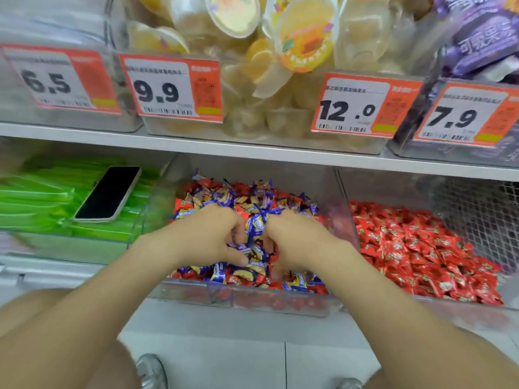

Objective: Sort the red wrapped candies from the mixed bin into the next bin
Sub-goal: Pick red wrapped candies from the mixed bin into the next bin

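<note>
Head view showed my left hand (205, 237) and right hand (297, 242) at centre frame, fingers curled down into the mixed bin (247, 294). Whether they gripped any candy, I could not tell. Red candies (240, 189) lay among blue candies (222, 272) there; the next bin (449, 313), at right, held only red.

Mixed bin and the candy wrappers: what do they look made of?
Mixed bin: clear rigid plastic, probably acrylic or similar; the candies show through its glossy front wall. Red wrapped candies and blue wrapped candies: thin, shiny printed film, crinkled, with pinched ends. It could be plastic or a foil laminate; the look does not settle which.
</note>
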Demonstrator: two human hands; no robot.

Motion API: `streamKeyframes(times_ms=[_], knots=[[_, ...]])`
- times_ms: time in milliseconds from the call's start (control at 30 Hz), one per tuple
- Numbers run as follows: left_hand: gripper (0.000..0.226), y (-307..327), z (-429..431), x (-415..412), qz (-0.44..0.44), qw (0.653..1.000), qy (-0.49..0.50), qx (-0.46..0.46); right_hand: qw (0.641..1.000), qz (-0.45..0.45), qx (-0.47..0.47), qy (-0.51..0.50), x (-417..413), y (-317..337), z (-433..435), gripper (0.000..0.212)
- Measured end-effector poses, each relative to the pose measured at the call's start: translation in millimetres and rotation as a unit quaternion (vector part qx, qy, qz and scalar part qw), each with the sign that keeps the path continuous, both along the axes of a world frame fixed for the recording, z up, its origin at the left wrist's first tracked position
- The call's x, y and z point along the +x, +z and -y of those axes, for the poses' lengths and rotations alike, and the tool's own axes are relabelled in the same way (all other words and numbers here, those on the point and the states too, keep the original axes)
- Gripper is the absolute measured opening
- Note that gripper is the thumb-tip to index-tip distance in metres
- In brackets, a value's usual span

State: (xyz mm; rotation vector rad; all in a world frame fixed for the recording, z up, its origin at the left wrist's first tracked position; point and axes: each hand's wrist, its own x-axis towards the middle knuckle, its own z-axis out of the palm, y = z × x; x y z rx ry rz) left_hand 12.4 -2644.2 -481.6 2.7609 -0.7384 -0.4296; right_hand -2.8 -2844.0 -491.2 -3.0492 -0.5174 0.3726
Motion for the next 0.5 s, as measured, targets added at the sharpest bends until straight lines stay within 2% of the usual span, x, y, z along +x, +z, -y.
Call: streamKeyframes(times_ms=[67,133,200,267,300,333,433,500], knots=[[0.044,0.4,5.4,0.6,-0.021,0.998,-0.055,-0.012,0.998,0.054,-0.039,0.012,3.2,-6.5,-4.1,0.047],[0.047,-6.5,11.1,3.8,-0.012,0.996,-0.086,-0.001,0.996,0.070,-0.052,0.021,7.1,-11.9,-3.9,0.044],[0.040,-16.2,14.8,6.4,-0.002,0.995,-0.102,0.019,0.997,0.050,-0.047,0.030,9.4,-14.5,-0.7,0.028],[0.021,-22.3,15.0,8.9,0.014,0.994,-0.104,0.028,0.999,0.031,-0.011,0.013,9.8,-14.1,7.2,0.012],[0.019,-23.2,14.8,9.9,0.029,0.994,-0.101,0.036,0.999,0.028,0.019,-0.001,9.1,-12.6,11.6,0.005],[0.021,-23.4,14.5,11.3,0.051,0.993,-0.096,0.053,0.998,0.030,0.048,-0.020,8.3,-10.7,15.4,0.005],[0.022,-21.7,18.1,12.3,0.165,0.976,-0.073,0.125,0.986,0.058,0.143,-0.066,4.6,-9.4,27.0,0.023],[0.022,-22.9,23.2,12.2,0.244,0.955,-0.050,0.164,0.986,0.061,0.148,-0.049,1.1,-10.1,30.1,0.028]])
